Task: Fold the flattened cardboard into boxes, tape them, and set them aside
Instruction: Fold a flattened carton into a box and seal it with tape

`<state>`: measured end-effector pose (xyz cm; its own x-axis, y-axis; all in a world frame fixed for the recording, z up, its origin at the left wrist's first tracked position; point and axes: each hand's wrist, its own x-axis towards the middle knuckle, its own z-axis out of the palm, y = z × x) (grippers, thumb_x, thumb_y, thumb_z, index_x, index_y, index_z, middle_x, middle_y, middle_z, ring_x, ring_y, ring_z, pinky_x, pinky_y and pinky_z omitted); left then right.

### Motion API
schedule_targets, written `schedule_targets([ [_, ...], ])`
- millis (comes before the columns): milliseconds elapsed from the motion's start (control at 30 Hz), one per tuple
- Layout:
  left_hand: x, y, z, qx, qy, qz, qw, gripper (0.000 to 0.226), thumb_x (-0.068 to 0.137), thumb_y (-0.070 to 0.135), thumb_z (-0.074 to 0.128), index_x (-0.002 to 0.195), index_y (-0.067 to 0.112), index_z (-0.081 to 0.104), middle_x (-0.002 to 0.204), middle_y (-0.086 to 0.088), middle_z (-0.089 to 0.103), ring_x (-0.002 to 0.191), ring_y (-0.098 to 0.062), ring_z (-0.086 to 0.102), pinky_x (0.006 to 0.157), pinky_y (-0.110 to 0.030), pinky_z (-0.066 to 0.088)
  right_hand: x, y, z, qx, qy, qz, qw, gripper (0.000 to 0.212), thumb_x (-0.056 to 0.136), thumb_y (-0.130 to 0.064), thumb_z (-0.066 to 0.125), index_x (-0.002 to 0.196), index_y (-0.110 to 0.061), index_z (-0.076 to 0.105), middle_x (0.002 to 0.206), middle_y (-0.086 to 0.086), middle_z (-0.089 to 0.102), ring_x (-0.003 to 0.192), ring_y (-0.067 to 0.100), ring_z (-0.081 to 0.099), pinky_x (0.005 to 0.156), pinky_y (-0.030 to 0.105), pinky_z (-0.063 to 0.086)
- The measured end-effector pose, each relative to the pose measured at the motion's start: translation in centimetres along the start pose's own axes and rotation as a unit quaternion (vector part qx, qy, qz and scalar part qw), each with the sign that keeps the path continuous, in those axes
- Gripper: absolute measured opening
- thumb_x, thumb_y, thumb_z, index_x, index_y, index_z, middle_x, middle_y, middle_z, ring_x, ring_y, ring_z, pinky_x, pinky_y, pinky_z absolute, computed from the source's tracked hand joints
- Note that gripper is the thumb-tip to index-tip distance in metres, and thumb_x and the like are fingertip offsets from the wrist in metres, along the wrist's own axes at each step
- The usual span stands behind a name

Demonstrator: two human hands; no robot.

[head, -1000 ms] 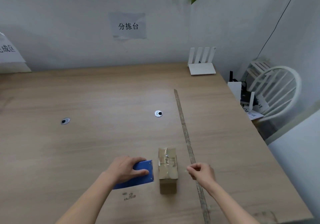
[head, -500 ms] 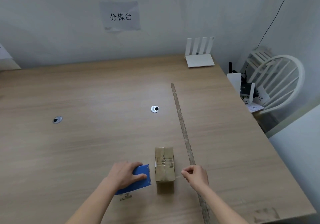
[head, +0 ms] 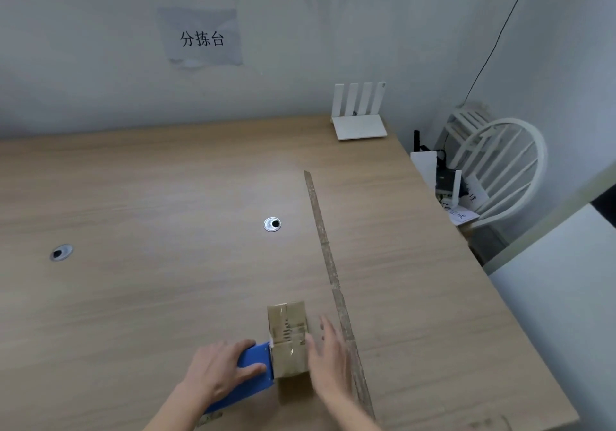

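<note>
A small taped cardboard box (head: 287,334) stands on the wooden table (head: 166,197) near its front edge. My left hand (head: 221,372) grips a blue tape dispenser (head: 255,362) that lies right against the box's left side. On the box's right side lies my right hand (head: 328,355), its fingers straight and flat against that face. Clear tape runs over the box's top.
A long worn strip (head: 328,264) runs along the table just right of the box. Two round cable grommets (head: 272,224) sit in the tabletop. At the back right stands a white router (head: 360,115). Off the right edge is a white chair (head: 500,170).
My right hand has let go of its pinch and moved left, flat onto the box's right side. The dispenser has slid right, up to the box. The camera has tilted slightly.
</note>
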<state>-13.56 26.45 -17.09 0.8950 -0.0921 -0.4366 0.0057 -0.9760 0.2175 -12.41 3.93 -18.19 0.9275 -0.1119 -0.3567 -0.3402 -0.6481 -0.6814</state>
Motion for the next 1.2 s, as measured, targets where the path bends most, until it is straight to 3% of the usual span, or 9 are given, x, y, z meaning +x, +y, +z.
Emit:
schedule_targets([
  [67,-0.1,0.4,0.1,-0.002,0.01,-0.004,1.0,0.066,0.08,0.084,0.036,0.128,0.044,0.053,0.104,0.015,0.068,0.089,-0.007,0.064,0.064,-0.024,0.041,-0.9,-1.0,1.3,-0.03,-0.062,-0.013,0.998,0.092,0.089,-0.064,0.057,0.161,-0.031,0.01,0.166,-0.008,0.022,0.149,0.013,0.029,0.116,0.031,0.03],
  [167,-0.3,0.6,0.2,0.009,0.026,-0.009,1.0,0.069,0.076,0.084,0.035,0.128,0.042,0.054,0.1,0.012,0.068,0.098,-0.014,0.066,0.07,-0.031,0.042,-1.5,-1.2,2.4,-0.102,-0.1,-0.021,0.99,0.115,0.084,-0.063,0.064,0.16,-0.023,-0.013,0.167,-0.003,0.014,0.147,0.019,0.033,0.114,0.033,0.035],
  [233,-0.4,0.6,0.1,0.001,0.023,-0.011,1.0,0.071,0.073,0.084,0.035,0.127,0.042,0.053,0.092,0.014,0.062,0.096,-0.014,0.066,0.07,-0.031,0.042,-1.3,-1.4,2.4,-0.136,-0.101,-0.025,0.985,0.115,0.087,-0.058,0.065,0.159,-0.02,-0.016,0.167,0.0,0.014,0.145,0.021,0.036,0.113,0.034,0.038],
  [533,-0.8,0.6,0.0,0.014,0.02,-0.011,1.0,0.065,0.077,0.082,0.039,0.131,0.048,0.05,0.113,0.009,0.07,0.102,-0.014,0.064,0.075,-0.032,0.044,-1.3,-3.5,1.8,-0.219,-0.12,-0.018,0.968,0.12,0.078,-0.048,0.07,0.16,-0.011,-0.009,0.159,0.004,0.023,0.127,0.027,0.053,0.098,0.037,0.049],
  [667,-2.6,-3.6,-0.6,0.069,-0.014,-0.036,0.997,0.067,0.077,0.082,0.042,0.13,0.042,0.052,0.121,0.003,0.068,0.113,-0.021,0.062,0.086,-0.032,0.049,-0.2,-2.5,0.3,-0.23,-0.089,0.004,0.969,0.114,0.077,-0.044,0.065,0.16,-0.009,-0.005,0.163,0.007,0.017,0.135,0.028,0.047,0.104,0.037,0.046],
  [767,-4.3,-7.0,-0.7,0.015,-0.002,-0.074,0.997,0.068,0.08,0.084,0.043,0.138,0.048,0.05,0.129,0.011,0.065,0.119,-0.014,0.06,0.089,-0.028,0.046,1.1,-1.7,-0.8,-0.236,-0.093,-0.017,0.967,0.115,0.076,-0.048,0.063,0.16,-0.012,-0.006,0.165,0.004,0.016,0.139,0.027,0.042,0.106,0.038,0.043],
  [967,-4.0,-3.1,-0.9,-0.109,0.054,-0.064,0.99,0.059,0.08,0.08,0.045,0.132,0.053,0.052,0.093,0.024,0.06,0.08,-0.003,0.055,0.063,-0.017,0.037,1.8,-1.0,-0.7,-0.202,-0.117,-0.05,0.971,0.121,0.074,-0.056,0.067,0.161,-0.018,-0.008,0.167,-0.001,0.015,0.145,0.025,0.036,0.114,0.038,0.039],
  [1033,-3.7,-2.4,-0.5,-0.118,0.062,-0.056,0.989,0.062,0.078,0.081,0.044,0.132,0.051,0.053,0.089,0.025,0.059,0.077,-0.002,0.054,0.06,-0.012,0.034,1.7,-0.5,-0.9,-0.2,-0.125,-0.052,0.97,0.124,0.073,-0.062,0.068,0.161,-0.021,-0.01,0.168,-0.002,0.011,0.149,0.023,0.03,0.117,0.039,0.034],
  [1200,-3.0,-1.4,1.1,-0.113,0.069,-0.045,0.99,0.069,0.08,0.081,0.043,0.142,0.05,0.043,0.12,0.02,0.067,0.1,-0.006,0.063,0.08,-0.025,0.047,1.1,0.0,-0.3,-0.203,-0.099,-0.05,0.973,0.127,0.068,-0.062,0.07,0.16,-0.027,-0.012,0.159,-0.001,0.028,0.138,0.021,0.043,0.108,0.037,0.043],
])
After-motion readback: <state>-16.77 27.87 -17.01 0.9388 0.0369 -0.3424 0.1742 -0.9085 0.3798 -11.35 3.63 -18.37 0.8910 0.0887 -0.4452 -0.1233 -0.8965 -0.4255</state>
